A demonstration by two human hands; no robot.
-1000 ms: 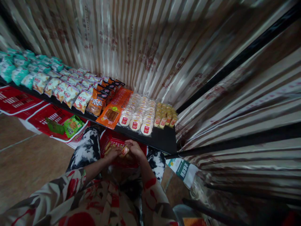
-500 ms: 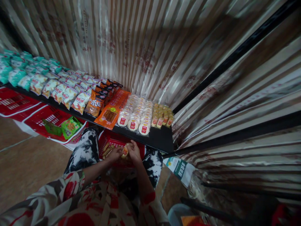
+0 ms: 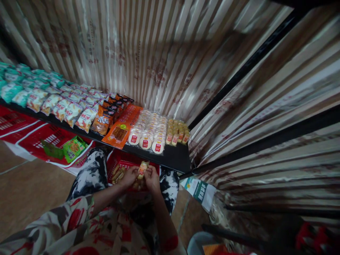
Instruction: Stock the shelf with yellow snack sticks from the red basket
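Note:
Between my two hands is a small yellow snack packet (image 3: 142, 168) with a red-and-white label, standing upright. My left hand (image 3: 130, 176) pinches it from one side, and my right hand (image 3: 152, 178) grips the other side with bent fingers. Beneath them, between my knees, sits a red plastic basket (image 3: 127, 163) with several similar yellow-brown packets (image 3: 118, 174) in it. Just beyond, on the right end of the black shelf (image 3: 174, 157), stand short rows of yellow packets (image 3: 177, 132). Beside those lie rows of round white crackers (image 3: 146, 134) in clear wrap.
Farther left on the shelf are an orange pouch (image 3: 120, 131), orange-black bags (image 3: 103, 118), white chip bags (image 3: 63, 108) and teal bags (image 3: 16, 90). Below, another red basket (image 3: 34, 136) holds green packets (image 3: 74, 148). Black poles (image 3: 247, 148) and a striped curtain (image 3: 159, 42) border the right and back.
The yellow packet has been raised and turned more upright in my fingers, its label showing more fully. The whole view has shifted slightly, moving the shelf leftward in the picture.

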